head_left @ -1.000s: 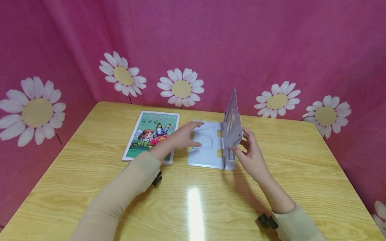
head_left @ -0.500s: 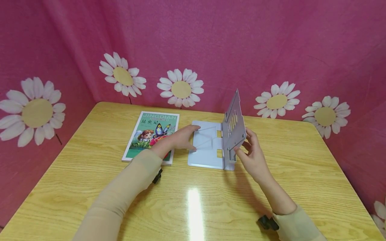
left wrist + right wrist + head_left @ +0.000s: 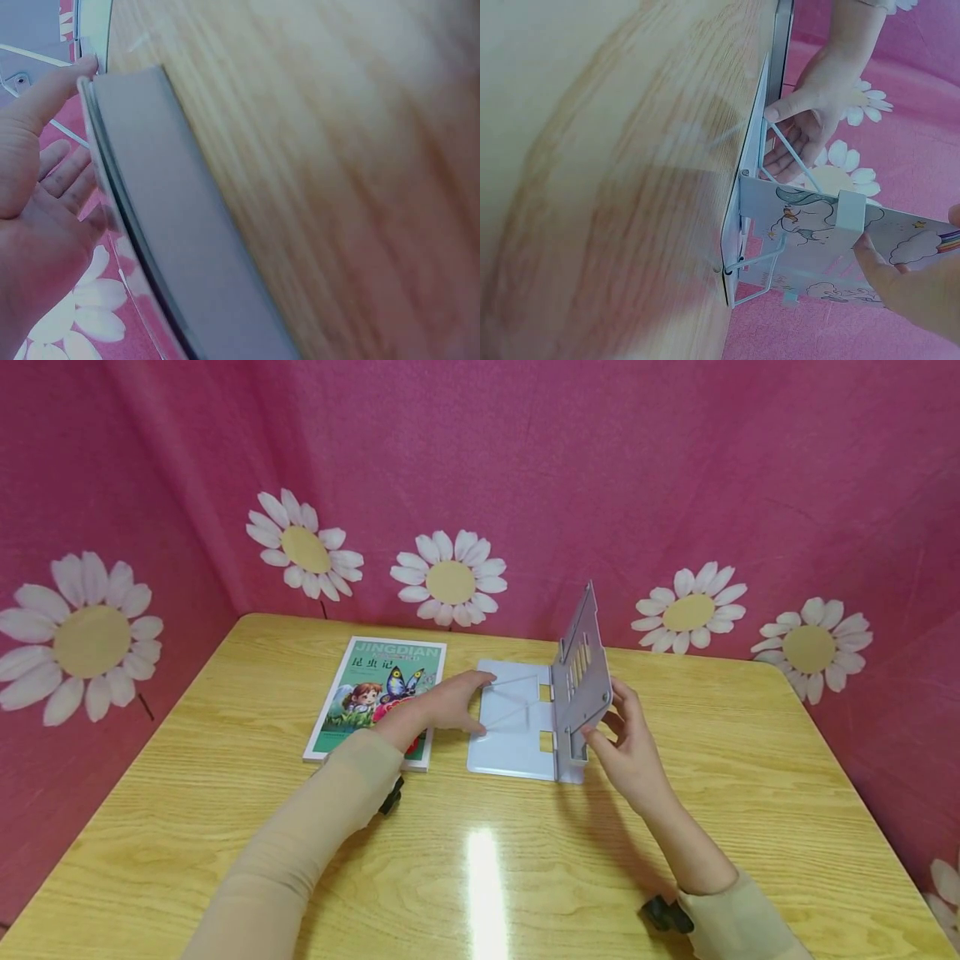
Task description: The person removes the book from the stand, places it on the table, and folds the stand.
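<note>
A pale metal book stand point(image 3: 517, 756) lies with its base flat on the table and its panel point(image 3: 568, 693) raised at the right. My right hand point(image 3: 633, 760) holds the panel's edge, thumb on the near side and fingers behind. In the right wrist view, the panel's other face point(image 3: 810, 217) shows a cartoon print and a white clip. My left hand point(image 3: 452, 703) is spread at the base's left side. Its thumb touches a corner of the wire support point(image 3: 796, 157), and its fingers reach the far side, loosely bent.
A green-covered book point(image 3: 371, 706) lies left of the stand, under my left forearm. The wooden table point(image 3: 405, 885) ends at a pink curtain point(image 3: 525, 485) printed with daisies. Small black devices point(image 3: 666, 914) sit at both wrists.
The raised panel has tilted slightly to the right with my right hand. My left thumb has come a little nearer to me along the wire support. The last half second shows almost no motion.
</note>
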The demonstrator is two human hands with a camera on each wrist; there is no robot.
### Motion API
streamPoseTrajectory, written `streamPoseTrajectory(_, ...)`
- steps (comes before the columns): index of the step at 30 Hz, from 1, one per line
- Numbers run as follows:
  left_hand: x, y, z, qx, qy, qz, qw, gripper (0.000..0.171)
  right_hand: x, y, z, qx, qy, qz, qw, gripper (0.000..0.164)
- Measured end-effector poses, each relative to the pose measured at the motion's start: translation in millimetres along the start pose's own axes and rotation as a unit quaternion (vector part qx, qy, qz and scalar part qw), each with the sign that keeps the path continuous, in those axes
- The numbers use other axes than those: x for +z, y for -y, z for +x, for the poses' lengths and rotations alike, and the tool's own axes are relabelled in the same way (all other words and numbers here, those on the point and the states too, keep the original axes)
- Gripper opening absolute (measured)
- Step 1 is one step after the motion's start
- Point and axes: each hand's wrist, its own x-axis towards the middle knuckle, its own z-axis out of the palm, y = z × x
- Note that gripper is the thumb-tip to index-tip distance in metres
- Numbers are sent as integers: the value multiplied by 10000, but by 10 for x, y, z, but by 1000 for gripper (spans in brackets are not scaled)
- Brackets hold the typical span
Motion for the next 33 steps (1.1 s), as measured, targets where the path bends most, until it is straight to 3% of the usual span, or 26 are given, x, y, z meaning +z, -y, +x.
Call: streamPoseTrajectory(33, -115, -116, 110, -14, 496, 868, 9950, 81, 15, -15, 4, -64, -10, -62, 10000, 64)
